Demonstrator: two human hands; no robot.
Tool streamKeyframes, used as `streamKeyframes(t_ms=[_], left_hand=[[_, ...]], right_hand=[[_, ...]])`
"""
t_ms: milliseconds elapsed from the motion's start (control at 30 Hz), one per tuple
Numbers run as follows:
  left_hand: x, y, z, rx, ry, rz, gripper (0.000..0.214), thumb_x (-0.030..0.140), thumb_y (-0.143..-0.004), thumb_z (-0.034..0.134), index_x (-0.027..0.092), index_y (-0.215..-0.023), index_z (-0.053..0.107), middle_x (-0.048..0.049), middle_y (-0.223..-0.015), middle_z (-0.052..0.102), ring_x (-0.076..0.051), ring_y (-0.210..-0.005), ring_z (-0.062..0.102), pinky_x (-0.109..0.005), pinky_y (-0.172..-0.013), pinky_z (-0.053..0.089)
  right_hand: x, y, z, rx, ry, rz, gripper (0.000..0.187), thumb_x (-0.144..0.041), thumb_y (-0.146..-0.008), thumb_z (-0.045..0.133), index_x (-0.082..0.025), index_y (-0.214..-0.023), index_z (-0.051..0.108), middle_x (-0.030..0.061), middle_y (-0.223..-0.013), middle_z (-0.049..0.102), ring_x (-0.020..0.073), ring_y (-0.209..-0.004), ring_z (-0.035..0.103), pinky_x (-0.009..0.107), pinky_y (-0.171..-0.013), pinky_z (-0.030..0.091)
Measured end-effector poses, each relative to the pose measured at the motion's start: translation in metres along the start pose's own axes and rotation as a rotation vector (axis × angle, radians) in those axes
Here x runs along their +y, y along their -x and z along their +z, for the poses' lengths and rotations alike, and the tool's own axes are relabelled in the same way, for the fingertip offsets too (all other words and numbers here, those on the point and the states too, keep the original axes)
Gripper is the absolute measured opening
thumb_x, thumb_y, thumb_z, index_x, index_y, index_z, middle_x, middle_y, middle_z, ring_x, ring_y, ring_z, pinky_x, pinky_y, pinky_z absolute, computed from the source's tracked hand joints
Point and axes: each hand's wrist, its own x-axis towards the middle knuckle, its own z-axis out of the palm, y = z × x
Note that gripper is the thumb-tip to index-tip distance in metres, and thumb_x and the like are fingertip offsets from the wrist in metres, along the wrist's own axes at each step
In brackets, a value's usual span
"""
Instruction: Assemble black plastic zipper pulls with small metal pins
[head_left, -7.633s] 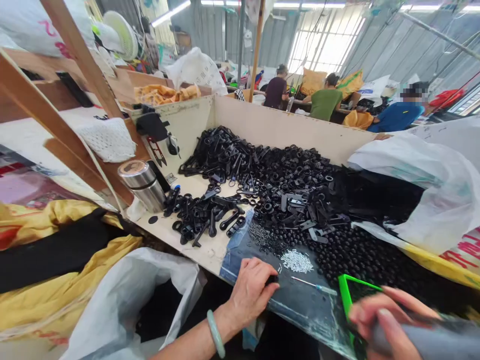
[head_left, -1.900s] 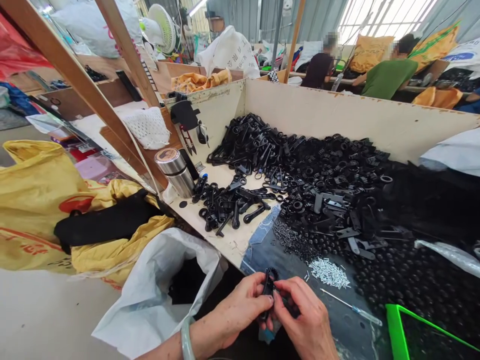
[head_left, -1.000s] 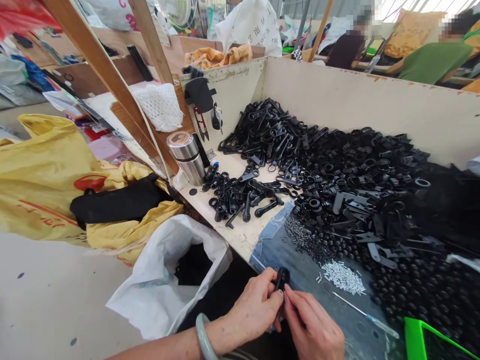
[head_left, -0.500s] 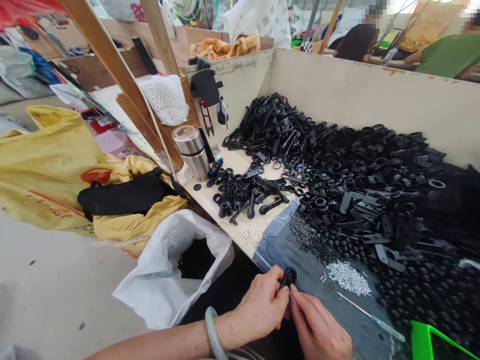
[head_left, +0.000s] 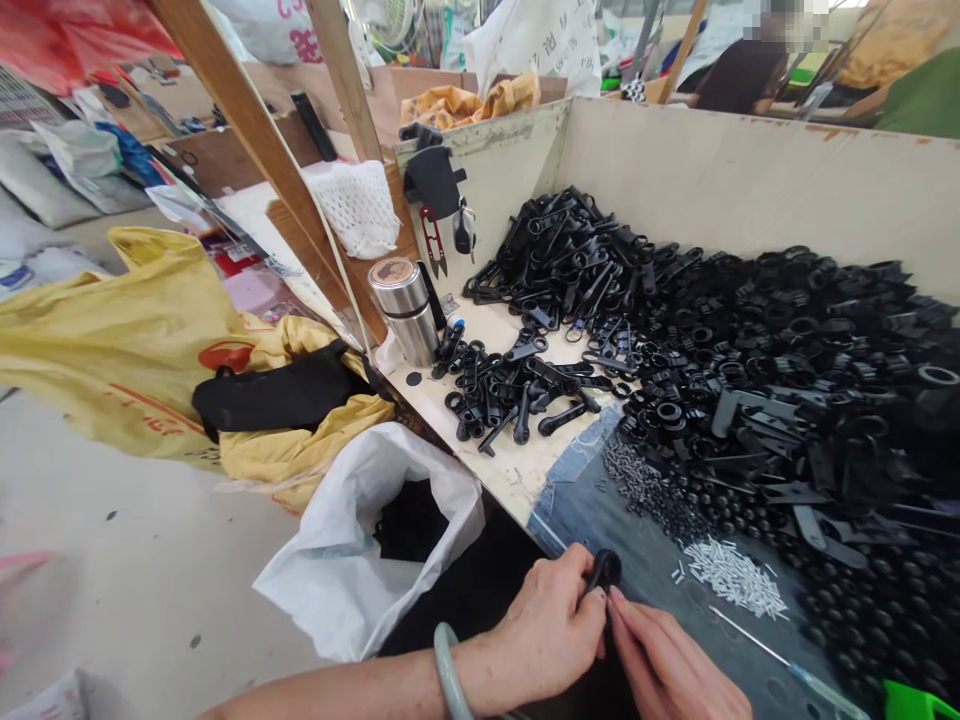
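Both hands meet at the near edge of the bench. The left hand [head_left: 551, 635], pale green bangle [head_left: 448, 672] on its wrist, curls shut around a small black plastic ring-ended part [head_left: 604, 570], pinching it upright. The right hand [head_left: 671, 665] lies palm-down, fingertips [head_left: 616, 603] touching that part's base. Far behind sits the heap of black plastic pieces [head_left: 750, 370].

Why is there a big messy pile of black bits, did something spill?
Nothing looks spilled. The black plastic parts lie heaped loose inside the walled bench, and the left hand and right hand hold one black piece.
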Motion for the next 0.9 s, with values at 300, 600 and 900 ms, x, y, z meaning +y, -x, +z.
streamKeyframes(t_ms=[300, 600, 900], left_hand=[[-0.004, 0.010, -0.007, -0.038, -0.203, 0.019, 0.025, 0.034, -0.099, 0.041, 0.023, -0.117, 0.054, -0.0053, -0.092, 0.064, -0.023, -0.089, 0.059, -0.032, -0.076, 0.042], [0.011, 0.013, -0.014, -0.138, -0.224, -0.011, 0.037, 0.033, -0.098, 0.039, 0.017, -0.129, 0.051, -0.0151, -0.107, 0.066, -0.032, -0.104, 0.060, -0.042, -0.088, 0.043], [-0.002, 0.010, -0.005, -0.081, -0.208, 0.105, 0.031, 0.027, -0.098, 0.040, 0.018, -0.125, 0.052, -0.0124, -0.098, 0.065, -0.030, -0.092, 0.059, -0.039, -0.078, 0.038]], right_hand=[[-0.021, -0.018, -0.002, 0.020, -0.031, 0.193, 0.025, -0.024, -0.107, 0.046, -0.021, -0.110, 0.070, 0.0033, -0.089, 0.076, 0.0132, -0.077, 0.075, 0.019, -0.079, 0.056], [-0.016, -0.037, -0.012, -0.020, -0.019, 0.118, 0.031, -0.021, -0.109, 0.036, -0.020, -0.095, 0.064, -0.0005, -0.074, 0.066, 0.0107, -0.062, 0.067, 0.021, -0.065, 0.050], [-0.009, -0.045, -0.013, -0.114, 0.049, 0.095, 0.038, -0.022, -0.109, 0.031, -0.022, -0.083, 0.059, -0.0008, -0.070, 0.060, 0.0114, -0.055, 0.063, 0.023, -0.055, 0.045]])
